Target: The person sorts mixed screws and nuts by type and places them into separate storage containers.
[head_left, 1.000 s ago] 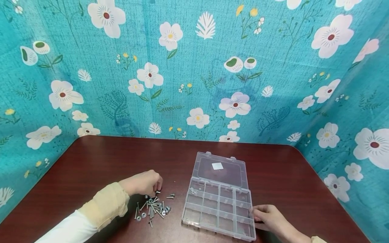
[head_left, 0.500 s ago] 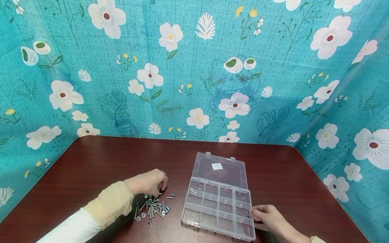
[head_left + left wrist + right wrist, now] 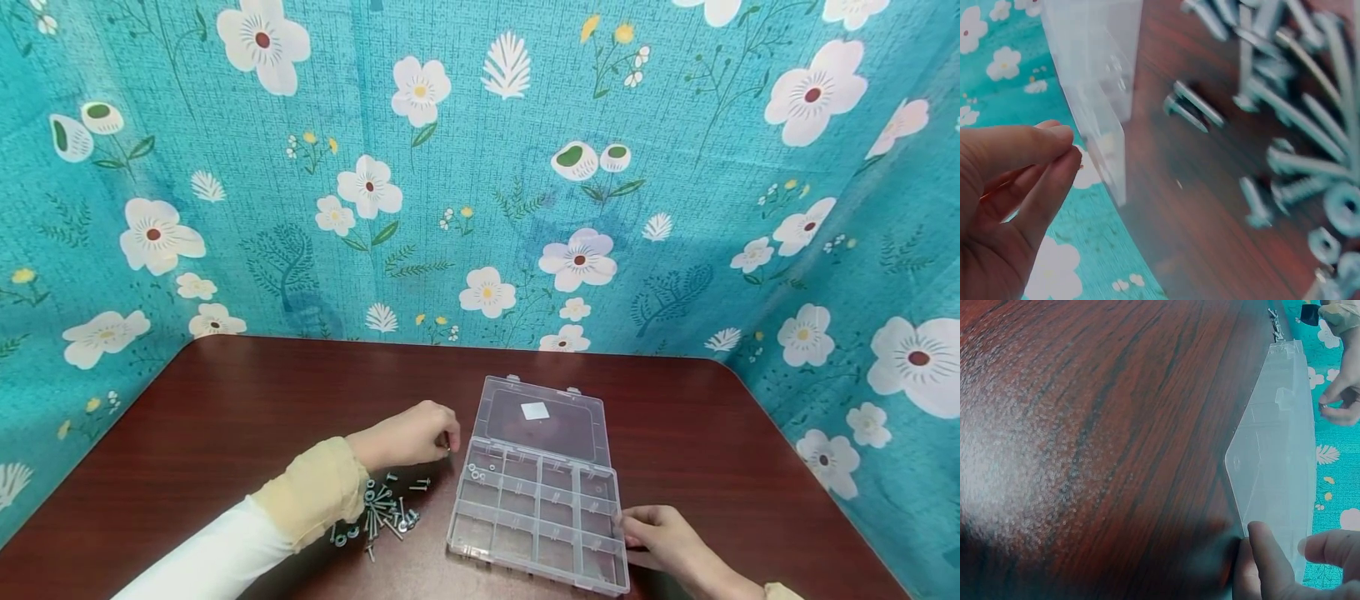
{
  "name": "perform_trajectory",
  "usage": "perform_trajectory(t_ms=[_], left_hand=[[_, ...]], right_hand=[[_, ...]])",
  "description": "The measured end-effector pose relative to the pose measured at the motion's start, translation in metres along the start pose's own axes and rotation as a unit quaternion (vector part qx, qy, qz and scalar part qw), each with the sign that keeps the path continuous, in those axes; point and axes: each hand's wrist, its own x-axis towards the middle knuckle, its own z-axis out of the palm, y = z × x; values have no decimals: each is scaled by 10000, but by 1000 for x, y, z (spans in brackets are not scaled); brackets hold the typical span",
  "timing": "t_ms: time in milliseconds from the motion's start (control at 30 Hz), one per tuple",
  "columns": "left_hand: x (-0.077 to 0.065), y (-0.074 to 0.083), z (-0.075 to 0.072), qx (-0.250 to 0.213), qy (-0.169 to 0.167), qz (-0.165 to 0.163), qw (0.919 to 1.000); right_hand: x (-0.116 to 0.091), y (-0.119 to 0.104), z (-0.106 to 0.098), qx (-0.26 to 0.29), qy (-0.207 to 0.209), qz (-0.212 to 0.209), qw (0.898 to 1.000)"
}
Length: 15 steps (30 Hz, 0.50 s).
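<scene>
My left hand [image 3: 412, 435] is just left of the clear compartment box [image 3: 537, 518], raised over the table. Its thumb and fingertips pinch a small shiny metal piece [image 3: 1323, 407], mostly hidden and too small to name. In the left wrist view the thumb and index finger meet at their tips. My right hand [image 3: 667, 542] grips the box's right side, thumb and fingers on either side of the wall. The box lies with its lid [image 3: 542, 425] folded back. Several nuts [image 3: 476, 474] sit in its back-left compartment.
Bolts, nuts and washers lie in a loose pile [image 3: 381, 510] left of the box. Two bolts [image 3: 1194, 106] lie apart between pile and box. The dark red wooden table [image 3: 300, 392] ends at a floral blue curtain [image 3: 450, 208].
My left hand has risen from the back of the hardware pile and moved right toward the box, pinching the small metal piece. The right hand and the box have stayed in place.
</scene>
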Motion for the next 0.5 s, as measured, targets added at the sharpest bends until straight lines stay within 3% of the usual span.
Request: perform_trajectory(t_ms=[233,500], left_hand=[[15,16,3,-49,34,240,9997],[26,18,14,-36,92,290,9995]], right_hand=[[0,0,1,-7,65,-6,10000],[0,0,1,-20,116,25,9999]])
